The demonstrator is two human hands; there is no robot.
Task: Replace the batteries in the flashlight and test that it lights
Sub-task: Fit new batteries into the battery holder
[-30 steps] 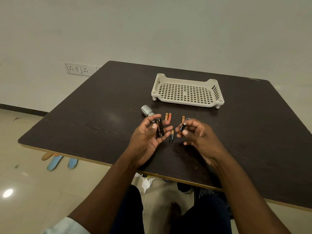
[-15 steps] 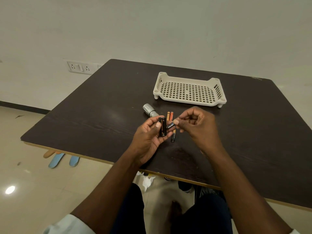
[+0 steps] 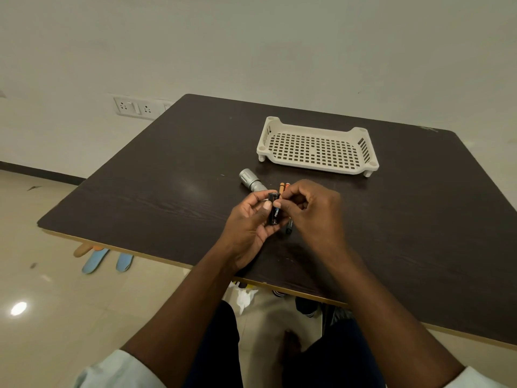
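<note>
Head view: both hands meet above the table.
Left hand grips battery holder; right hand pinches its top.

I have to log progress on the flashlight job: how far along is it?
Done: the flashlight lies opened on the table, and two orange batteries lie beside it. In hand: the left hand holds the black battery holder while the right hand presses a battery into it. Left: one dark battery on the table, reassembly, and the light test.
</note>
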